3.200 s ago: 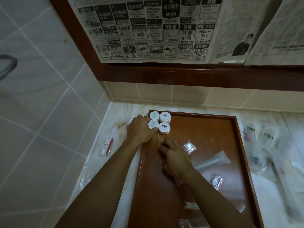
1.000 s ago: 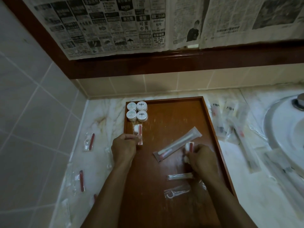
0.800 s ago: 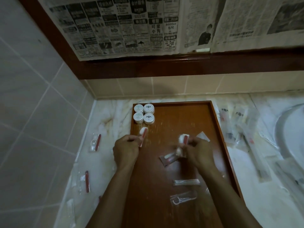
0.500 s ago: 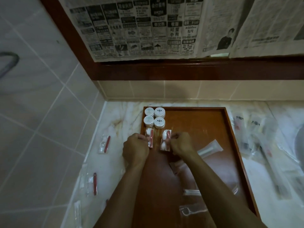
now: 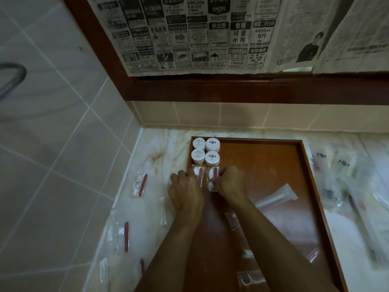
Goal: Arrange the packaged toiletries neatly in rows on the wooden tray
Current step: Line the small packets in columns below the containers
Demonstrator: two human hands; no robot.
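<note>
Both hands work at the far left corner of the wooden tray [image 5: 311,186], which lies on the marble bench [image 5: 151,157]. The left hand [image 5: 186,191] has its fingers curled onto a clear sachet with a red stick and a white pad [image 5: 199,175]; the right hand [image 5: 230,182] pinches a matching sachet [image 5: 212,178] just beside it. The two packets lie side by side, long edges nearly touching. Directly beyond the fingertips, four white round jars [image 5: 205,152] sit in a tight two-by-two block against the tray's corner, the sachets just short of them. Behind the right wrist a long clear-wrapped tube [image 5: 277,197] lies slanted on the tray. Outboard of the left fingers, more red-stick sachets [image 5: 140,184] lie scattered on the bench. Beyond the tray's right rim lies a blurred heap of wrapped items [image 5: 353,186], probably toothbrushes.
</note>
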